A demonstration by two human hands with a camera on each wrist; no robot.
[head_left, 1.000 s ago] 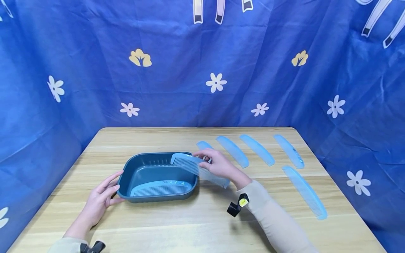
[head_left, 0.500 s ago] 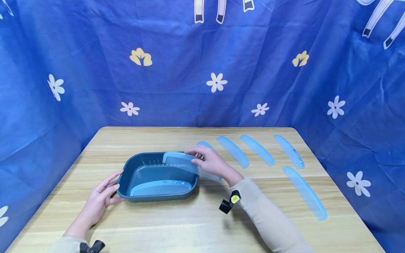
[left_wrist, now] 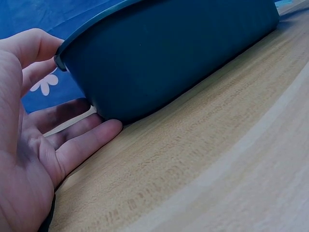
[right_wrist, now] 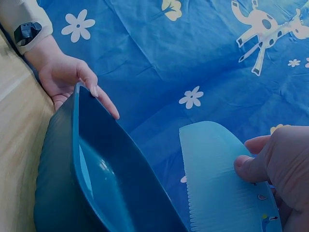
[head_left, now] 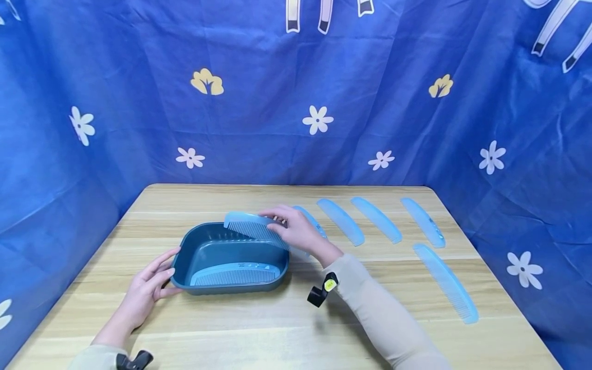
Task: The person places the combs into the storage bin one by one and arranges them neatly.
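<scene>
In the head view, a pale blue comb (head_left: 247, 226) is pinched by my right hand (head_left: 300, 231), thumb and fingers on its spine. It slants over the far right rim of a dark teal plastic basin (head_left: 222, 290), teeth downward. The right wrist view shows the comb (right_wrist: 212, 169) between thumb and fingertips, beside the basin wall. A second blue comb (head_left: 233, 276) lies inside the basin along its near wall. My left hand (head_left: 143, 290) holds the basin's left end, thumb and index finger at the rim; its lower fingers touch the outer wall (left_wrist: 145, 67) near the table.
Several more blue combs lie on the right side of the wooden table (head_left: 240, 334): one partly behind my right hand, a comb (head_left: 340, 221) next to it, and a comb (head_left: 446, 282) nearest the right edge. A blue patterned curtain (head_left: 259, 103) surrounds the table.
My right hand has moved left and slightly back with the comb, bringing more of it over the basin's far rim. The comb behind that hand shows more. My left hand and the basin stay put.
</scene>
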